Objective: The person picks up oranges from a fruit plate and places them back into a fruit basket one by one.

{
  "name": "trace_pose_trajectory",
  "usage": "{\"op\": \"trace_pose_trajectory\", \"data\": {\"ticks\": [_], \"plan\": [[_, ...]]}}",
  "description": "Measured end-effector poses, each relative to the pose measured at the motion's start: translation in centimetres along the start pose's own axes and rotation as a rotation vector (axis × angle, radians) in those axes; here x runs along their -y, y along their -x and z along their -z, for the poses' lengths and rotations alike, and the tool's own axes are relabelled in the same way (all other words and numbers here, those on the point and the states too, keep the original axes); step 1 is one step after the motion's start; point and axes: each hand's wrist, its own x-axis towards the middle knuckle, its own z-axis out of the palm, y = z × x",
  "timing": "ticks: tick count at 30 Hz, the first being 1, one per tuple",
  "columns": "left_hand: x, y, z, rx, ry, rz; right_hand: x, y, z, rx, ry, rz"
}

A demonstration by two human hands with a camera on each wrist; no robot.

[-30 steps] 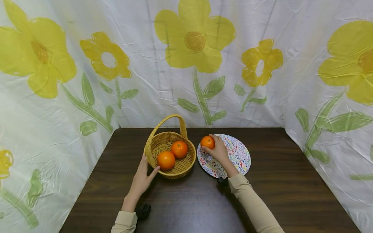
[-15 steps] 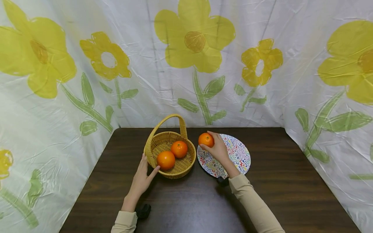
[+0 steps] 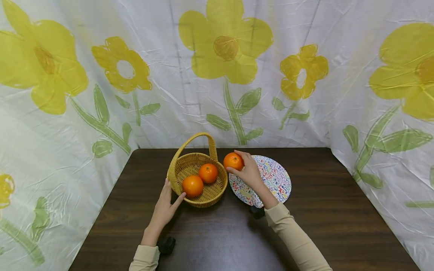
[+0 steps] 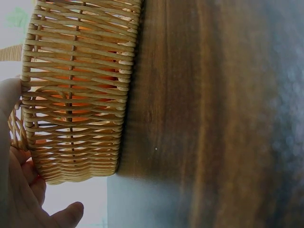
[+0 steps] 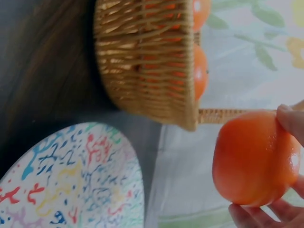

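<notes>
My right hand point(image 3: 250, 172) grips an orange point(image 3: 233, 161) between thumb and fingers, above the gap between the basket's right rim and the plate's left edge. In the right wrist view that orange point(image 5: 251, 159) is higher than the basket rim. My left hand point(image 3: 164, 211) rests against the left side of the yellow wicker basket point(image 3: 203, 203), thumb at the near rim and fingers along the outer wall. Inside the basket lie two more oranges, a front one point(image 3: 193, 186) and a back one point(image 3: 208, 173). The patterned plate point(image 3: 276, 175) lies partly under my right hand and wrist.
The basket's tall arched handle point(image 3: 211, 146) rises at the back left of its opening. A dark wooden table point(image 3: 217, 237) carries everything. Behind its far edge hangs a white curtain point(image 3: 162, 113) with yellow flowers.
My right hand has carried the orange left and slightly up, from over the plate's left part toward the basket. The left hand, basket and plate have stayed in place.
</notes>
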Motion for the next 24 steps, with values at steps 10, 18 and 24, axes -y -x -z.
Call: {"op": "trace_pose_trajectory", "data": {"ticks": [10, 18, 24], "plan": [[0.2, -0.1, -0.1, -0.007, -0.012, -0.008, 2.0, 0.5, -0.3, 0.031, 0.001, 0.057], [0.2, -0.2, -0.1, -0.004, -0.024, -0.001, 3.3, 1.2, -0.8, 0.08, -0.027, 0.078], [0.1, -0.1, -0.1, -0.011, -0.022, -0.012, 3.9, 1.5, -1.4, 0.108, -0.02, 0.106]]}}
